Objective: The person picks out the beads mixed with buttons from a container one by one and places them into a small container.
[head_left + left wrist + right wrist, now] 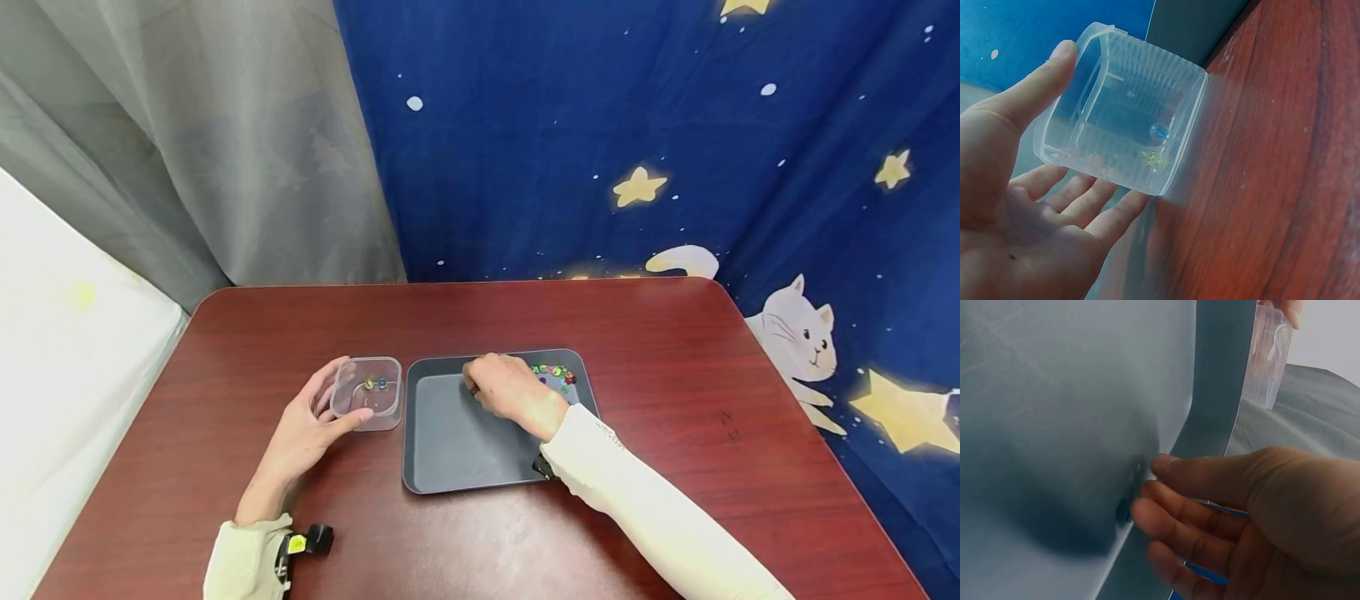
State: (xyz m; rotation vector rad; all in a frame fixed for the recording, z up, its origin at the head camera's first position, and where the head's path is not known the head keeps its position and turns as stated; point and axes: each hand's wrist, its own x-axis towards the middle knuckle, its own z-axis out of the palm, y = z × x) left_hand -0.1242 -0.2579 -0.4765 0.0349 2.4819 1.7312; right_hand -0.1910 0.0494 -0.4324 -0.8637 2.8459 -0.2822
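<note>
My left hand (307, 417) holds a clear square plastic box (367, 408) at its left side, thumb on the near rim and fingers along the far side. Inside, a blue bead (1159, 132) and a yellow-green bead (1150, 158) lie on the bottom. Over the far part of a dark grey tray (465, 458) is my right hand (513, 390), fingers bent and pointing down. In the right wrist view, a small dark blue bead (1123, 511) lies on the tray right at the fingertips, with thumb and forefinger slightly apart.
Several colourful beads (557, 372) lie in the tray's far right corner. The tray stands on a reddish-brown table (675, 350), just right of the box. Behind the table hang a grey curtain (285, 167) and a blue starry curtain (525, 167).
</note>
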